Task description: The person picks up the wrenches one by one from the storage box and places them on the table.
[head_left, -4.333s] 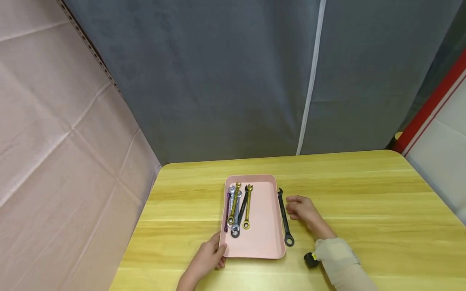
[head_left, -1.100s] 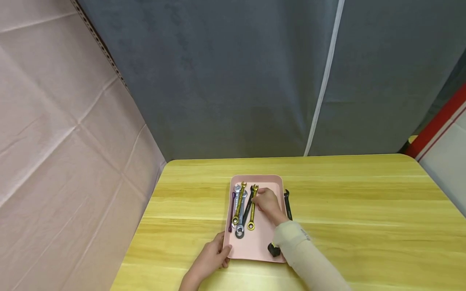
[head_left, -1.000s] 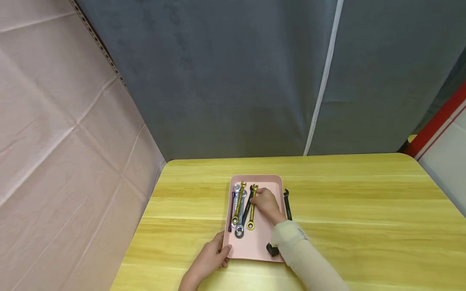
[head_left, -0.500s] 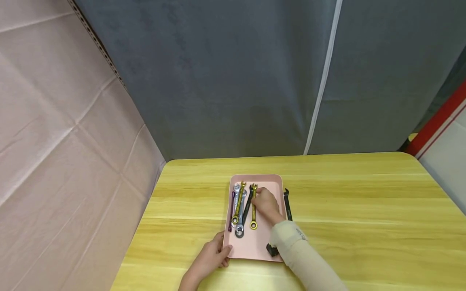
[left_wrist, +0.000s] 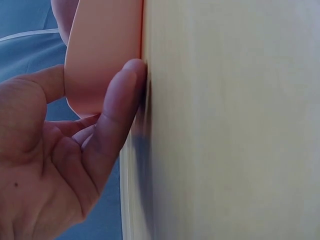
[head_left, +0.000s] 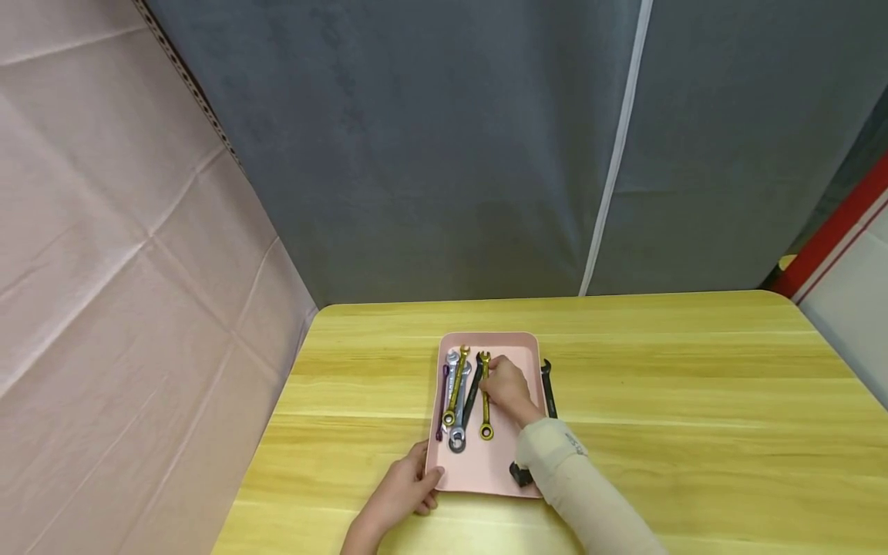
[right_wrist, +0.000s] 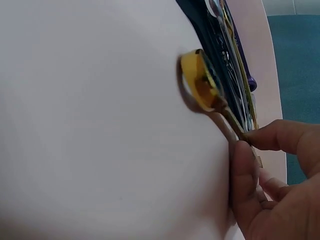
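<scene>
A pink tray (head_left: 486, 474) lies on the table with several combination wrenches in it. My left hand (head_left: 398, 491) grips its near left corner, thumb at the rim and a finger low along the side in the left wrist view. Inside the tray, my right hand (head_left: 508, 389) pinches a gold ratcheting wrench (head_left: 486, 412) near its open end; the ring end (right_wrist: 200, 80) points toward me. Left of it lie a black wrench (head_left: 472, 397), silver wrenches (head_left: 457, 432), another gold wrench (head_left: 455, 393) and a purple wrench (head_left: 441, 405).
Another black wrench (head_left: 549, 389) lies along the tray's right side, partly hidden by my right arm. The wooden table (head_left: 694, 416) ends at a grey curtain (head_left: 430, 154), with pink cloth (head_left: 125, 308) hanging on the left.
My right hand has moved from beside the tray to the gold wrench inside it. The wrench's ring end has shifted slightly right. My left hand stays at the tray's corner.
</scene>
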### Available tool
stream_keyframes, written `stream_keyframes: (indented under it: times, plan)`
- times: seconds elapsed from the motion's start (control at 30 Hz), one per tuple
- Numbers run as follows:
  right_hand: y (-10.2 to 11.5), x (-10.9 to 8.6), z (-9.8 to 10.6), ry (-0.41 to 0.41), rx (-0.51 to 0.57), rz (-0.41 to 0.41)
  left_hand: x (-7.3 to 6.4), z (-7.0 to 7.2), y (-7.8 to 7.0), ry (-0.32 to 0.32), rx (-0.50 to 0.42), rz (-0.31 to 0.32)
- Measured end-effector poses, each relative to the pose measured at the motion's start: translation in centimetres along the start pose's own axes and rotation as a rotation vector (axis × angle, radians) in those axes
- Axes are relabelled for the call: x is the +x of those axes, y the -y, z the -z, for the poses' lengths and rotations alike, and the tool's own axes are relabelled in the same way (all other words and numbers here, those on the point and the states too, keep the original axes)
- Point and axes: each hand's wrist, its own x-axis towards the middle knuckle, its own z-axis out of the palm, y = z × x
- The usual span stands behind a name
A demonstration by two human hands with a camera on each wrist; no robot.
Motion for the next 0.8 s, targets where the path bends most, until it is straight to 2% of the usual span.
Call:
stream_keyframes:
  times: [0.2, 0.3, 0.43, 0.57, 0.8]
  plan:
    - [-0.3, 0.0, 0.1, -0.021, 0.018, 0.027, 0.0, 0.0, 0.1, -0.007, 0.002, -0.019]
    - [-0.6, 0.2, 0.3, -0.024, 0.054, 0.012, -0.1, -0.1, 0.1, -0.011, -0.001, -0.027]
    - [-1.0, 0.3, 0.5, 0.015, 0.189, -0.044, -0.3, -0.2, 0.3, -0.018, 0.001, -0.024]
    - [-1.1, 0.3, 0.7, 0.041, 0.297, -0.067, -0.2, -0.2, 0.5, -0.023, 0.015, -0.019]
    - [-1.4, 0.6, 1.0, 0.067, 0.386, -0.057, 0.0, -0.2, 0.5, -0.025, 0.030, -0.027]
